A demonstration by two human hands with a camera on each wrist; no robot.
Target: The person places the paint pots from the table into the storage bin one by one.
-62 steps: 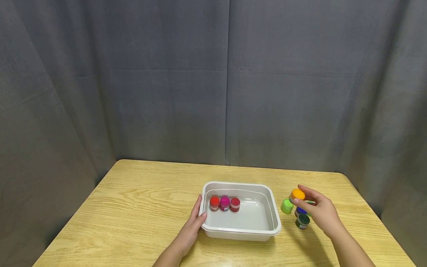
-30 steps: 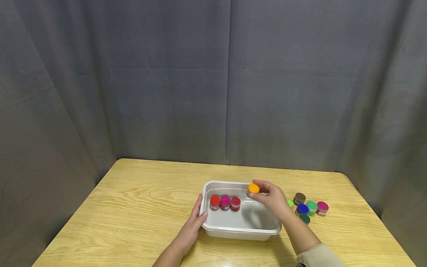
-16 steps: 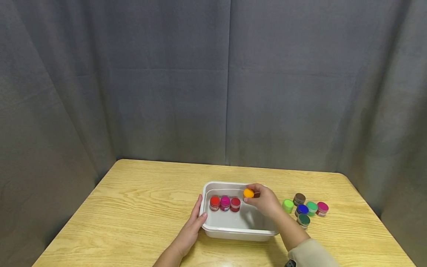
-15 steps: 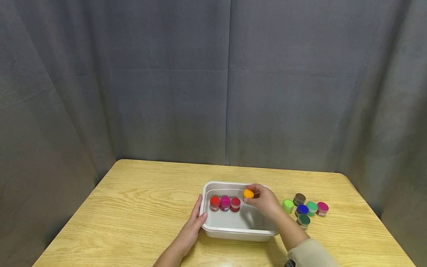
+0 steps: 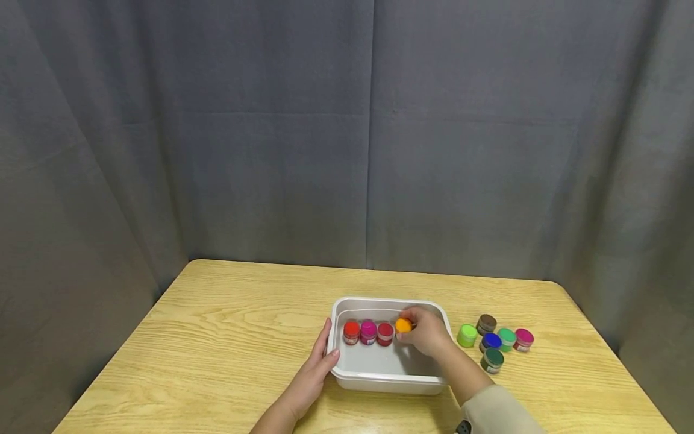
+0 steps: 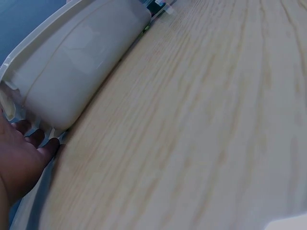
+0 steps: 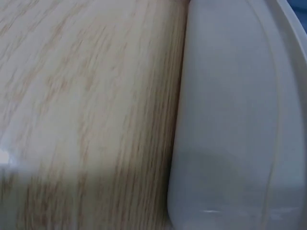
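In the head view my right hand (image 5: 425, 331) reaches into a white plastic tub (image 5: 390, 378) and pinches a paint jar with an orange lid (image 5: 403, 325) between thumb and fingers. Left of it, a dark red jar (image 5: 385, 334), a magenta jar (image 5: 368, 332) and a red jar (image 5: 351, 332) stand in a row inside the tub. My left hand (image 5: 311, 377) grips the tub's left end, thumb at the rim. The left wrist view shows fingers (image 6: 36, 139) of that hand against the outside of the tub (image 6: 72, 72). Only tub wall (image 7: 230, 120) and tabletop show in the right wrist view.
Right of the tub, on the wooden table (image 5: 233, 337), is a loose cluster: lime jar (image 5: 467, 336), brown jar (image 5: 487, 325), blue jar (image 5: 490, 342), green jar (image 5: 506, 339), pink jar (image 5: 523, 339) and dark green jar (image 5: 492, 360). A grey curtain (image 5: 271, 181) hangs behind the table.
My right hand has carried the orange-lidded jar left from the cluster and down into the tub, beside the dark red jar. The tub and left hand have shifted very slightly right.
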